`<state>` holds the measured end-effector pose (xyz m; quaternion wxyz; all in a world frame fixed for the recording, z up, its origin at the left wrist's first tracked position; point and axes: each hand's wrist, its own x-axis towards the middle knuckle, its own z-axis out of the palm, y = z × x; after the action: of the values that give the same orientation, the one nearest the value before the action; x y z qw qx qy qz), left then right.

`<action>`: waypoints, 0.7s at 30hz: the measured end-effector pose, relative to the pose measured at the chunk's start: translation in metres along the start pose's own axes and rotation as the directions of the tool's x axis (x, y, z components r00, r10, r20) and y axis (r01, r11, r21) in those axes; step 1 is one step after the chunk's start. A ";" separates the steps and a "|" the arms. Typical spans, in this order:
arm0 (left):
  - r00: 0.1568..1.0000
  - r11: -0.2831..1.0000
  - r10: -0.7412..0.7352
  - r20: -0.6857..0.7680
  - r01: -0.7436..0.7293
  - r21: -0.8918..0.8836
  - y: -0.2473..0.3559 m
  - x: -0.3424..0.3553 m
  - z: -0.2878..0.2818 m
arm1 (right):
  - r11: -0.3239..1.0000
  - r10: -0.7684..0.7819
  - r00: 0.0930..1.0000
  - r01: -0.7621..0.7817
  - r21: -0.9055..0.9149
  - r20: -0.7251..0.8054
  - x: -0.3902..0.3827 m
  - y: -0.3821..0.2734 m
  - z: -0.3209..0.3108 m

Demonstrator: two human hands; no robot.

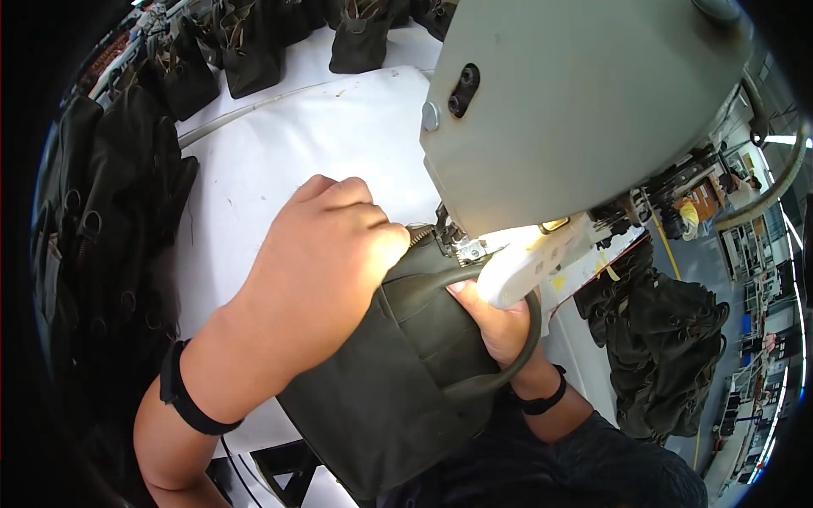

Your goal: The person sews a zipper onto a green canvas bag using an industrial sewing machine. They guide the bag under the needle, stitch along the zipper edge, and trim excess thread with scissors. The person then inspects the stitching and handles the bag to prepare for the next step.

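Observation:
A dark olive bag (368, 415) lies tilted across my lap and the white table edge, its top under the sewing machine head (576, 110). My left hand (318, 262) is closed on the bag's upper edge, beside a stretch of metal zipper (420, 234). The presser foot (468, 251) is down near that edge; whether the needle is in the material cannot be told. My right hand (501, 328) grips the bag below the machine's pale narrow arm (517, 279), thumb on the material, other fingers hidden. A curved bag handle (533, 326) loops around this hand.
Several similar dark bags (360, 38) stand along the far side. More bags (118, 203) are heaped at the left, and another pile (665, 347) sits at the right. The white tabletop (246, 161) stretches behind my left hand. Cables hang below the table.

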<state>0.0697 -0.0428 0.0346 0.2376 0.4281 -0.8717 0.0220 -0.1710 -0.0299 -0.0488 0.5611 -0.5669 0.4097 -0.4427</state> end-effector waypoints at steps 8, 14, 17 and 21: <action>0.970 0.902 -0.209 0.124 0.240 -0.359 -0.025 0.009 0.007 | 0.997 0.012 0.999 -0.009 0.076 -0.037 0.001 0.003 0.004; 0.875 0.827 -0.186 0.448 0.385 -0.410 -0.048 0.054 0.011 | 0.994 -0.039 0.998 0.044 0.103 -0.053 0.005 0.005 0.007; 0.760 0.765 -0.256 0.598 0.537 -0.356 -0.050 0.073 0.015 | 0.981 -0.100 0.994 0.107 0.164 -0.051 0.004 0.008 0.013; 0.866 0.881 -0.319 0.386 0.421 -0.217 -0.068 0.059 0.019 | 0.987 -0.119 0.992 0.122 0.106 -0.036 -0.002 0.006 0.020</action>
<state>0.0831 -0.1333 0.0324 0.1448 0.5461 -0.7929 -0.2283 -0.1517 -0.0229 -0.0541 0.5568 -0.5529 0.3585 -0.5057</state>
